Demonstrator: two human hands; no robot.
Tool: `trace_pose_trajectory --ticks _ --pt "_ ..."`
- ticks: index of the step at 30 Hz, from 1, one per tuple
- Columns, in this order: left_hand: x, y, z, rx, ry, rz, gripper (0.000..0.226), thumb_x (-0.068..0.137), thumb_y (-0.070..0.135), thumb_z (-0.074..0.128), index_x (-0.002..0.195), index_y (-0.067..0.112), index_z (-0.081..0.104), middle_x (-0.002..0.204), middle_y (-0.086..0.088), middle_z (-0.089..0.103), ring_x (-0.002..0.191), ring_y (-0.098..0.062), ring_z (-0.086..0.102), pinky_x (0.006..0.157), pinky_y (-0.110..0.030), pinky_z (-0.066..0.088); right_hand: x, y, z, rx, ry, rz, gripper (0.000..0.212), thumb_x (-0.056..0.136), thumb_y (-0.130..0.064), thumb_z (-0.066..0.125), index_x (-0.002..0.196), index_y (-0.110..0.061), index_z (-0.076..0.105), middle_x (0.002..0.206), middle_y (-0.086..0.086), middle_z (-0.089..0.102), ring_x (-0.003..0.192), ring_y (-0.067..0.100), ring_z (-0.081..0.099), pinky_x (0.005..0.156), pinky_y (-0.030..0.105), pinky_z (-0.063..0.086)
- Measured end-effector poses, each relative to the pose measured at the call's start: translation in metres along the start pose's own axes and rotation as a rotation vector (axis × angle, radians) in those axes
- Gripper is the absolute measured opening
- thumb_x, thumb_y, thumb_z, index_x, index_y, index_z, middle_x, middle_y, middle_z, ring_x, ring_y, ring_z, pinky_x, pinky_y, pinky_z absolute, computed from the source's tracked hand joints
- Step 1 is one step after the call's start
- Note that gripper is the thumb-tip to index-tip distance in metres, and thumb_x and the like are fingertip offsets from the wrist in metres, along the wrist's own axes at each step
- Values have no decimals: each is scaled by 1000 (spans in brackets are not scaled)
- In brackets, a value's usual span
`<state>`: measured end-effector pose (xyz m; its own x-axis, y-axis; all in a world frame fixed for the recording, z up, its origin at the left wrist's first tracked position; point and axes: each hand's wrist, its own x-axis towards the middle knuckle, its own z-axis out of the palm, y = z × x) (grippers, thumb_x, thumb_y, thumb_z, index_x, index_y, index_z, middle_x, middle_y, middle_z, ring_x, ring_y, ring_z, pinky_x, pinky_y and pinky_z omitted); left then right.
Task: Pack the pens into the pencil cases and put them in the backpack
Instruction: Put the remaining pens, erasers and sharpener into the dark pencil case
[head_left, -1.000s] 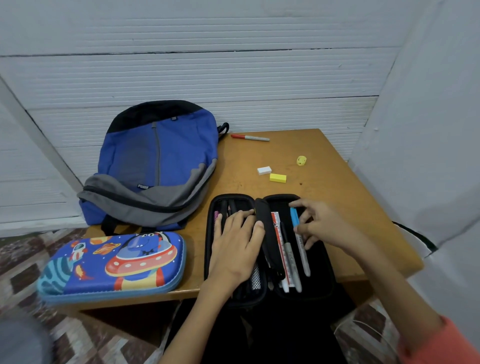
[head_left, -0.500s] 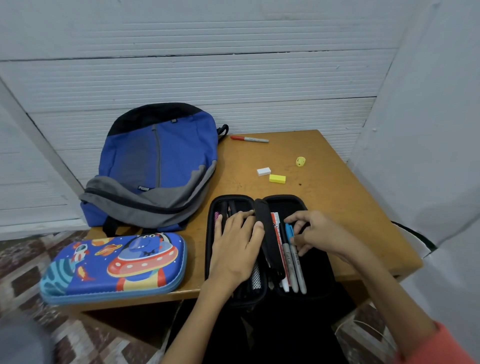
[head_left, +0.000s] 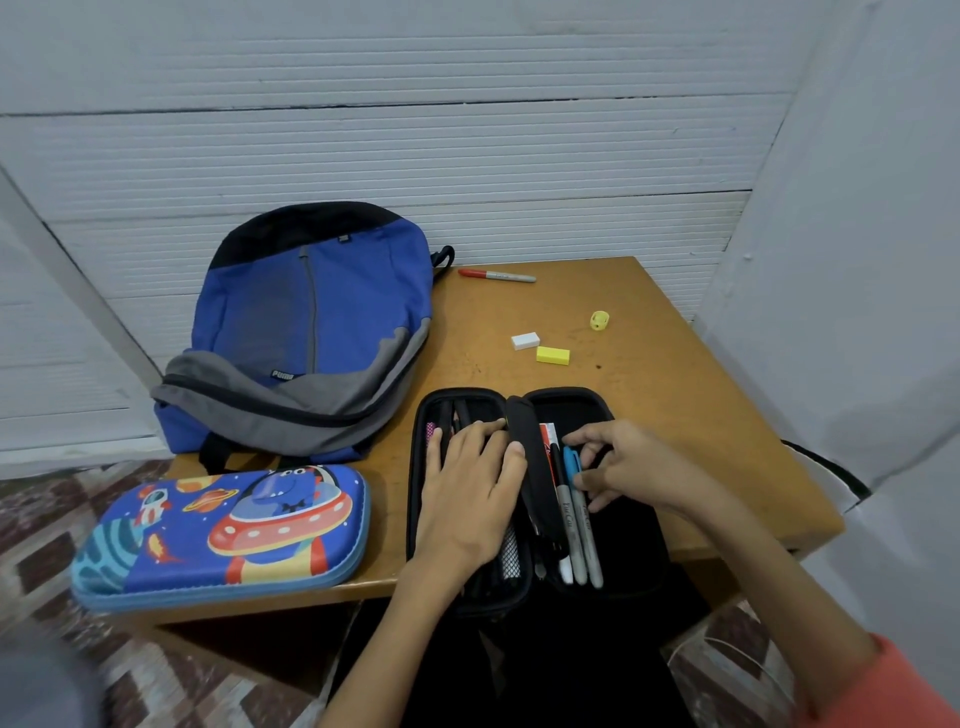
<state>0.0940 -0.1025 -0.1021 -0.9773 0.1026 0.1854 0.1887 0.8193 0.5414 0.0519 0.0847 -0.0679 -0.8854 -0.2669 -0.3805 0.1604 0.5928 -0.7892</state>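
Left hand (head_left: 470, 499) covers the left half of the black pencil case (head_left: 636, 551); contents beneath unidentifiable. Whether the right hand (head_left: 639, 467) grips the blue-capped pen (head_left: 571, 462): undetermined. Lettering on the grey markers (head_left: 569, 519) too small to read. Sleeve (head_left: 893, 686) cut off at frame edge.

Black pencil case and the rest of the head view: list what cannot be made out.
All in the head view:
- Black pencil case, left half: pens mostly covered by the left hand.
- Right hand: pinching or only touching the blue-capped marker; its own fingers hide the contact.
- Space-print pencil case: closed, contents hidden.
- Backpack: inside unseen.
- Grey markers: print too small to read.
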Motion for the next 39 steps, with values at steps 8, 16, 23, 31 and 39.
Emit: trace_pose_trajectory --ticks 8,16,23,31,39 --pt "-1 0 -1 -32 -10 -2 63 91 51 1 116 32 56 131 19 46 133 5 27 121 -41 1 30 -25 -26 -104 110 -114 27 88 -12 68 114 -11 60 81 11 61 63 26 62 49 29 55" --pt "-2 1 -3 -40 1 0 61 95 50 3 121 35 56 134 22 44 136 7 24 121 -40 0 138 -38 -53 -404 640 -296 17 87 -12 60 102 -9 69 102 12 63 95 28 59 79 39 48" --pt "0 1 -7 -24 -45 -23 65 94 56 -1 135 41 48 142 26 36 140 10 13 121 -37 -6 227 -44 -58 -925 748 -189 54 83 7 50 135 -11 48 134 20 42 124 36 40 97 42 36" --pt "2 -6 5 -6 29 -13 62 99 57 0 126 43 54 138 26 45 138 7 26 117 -37 3 281 -58 -81 -984 497 -146 79 89 11 33 155 -21 4 162 14 -3 148 38 -3 118 57 6" --pt "5 -12 14 68 67 34 49 103 49 11 108 43 60 131 24 54 131 -2 44 109 -40 19 304 -72 -91 -929 260 -70 75 88 -3 49 152 -27 20 155 12 29 139 34 32 113 50 30"
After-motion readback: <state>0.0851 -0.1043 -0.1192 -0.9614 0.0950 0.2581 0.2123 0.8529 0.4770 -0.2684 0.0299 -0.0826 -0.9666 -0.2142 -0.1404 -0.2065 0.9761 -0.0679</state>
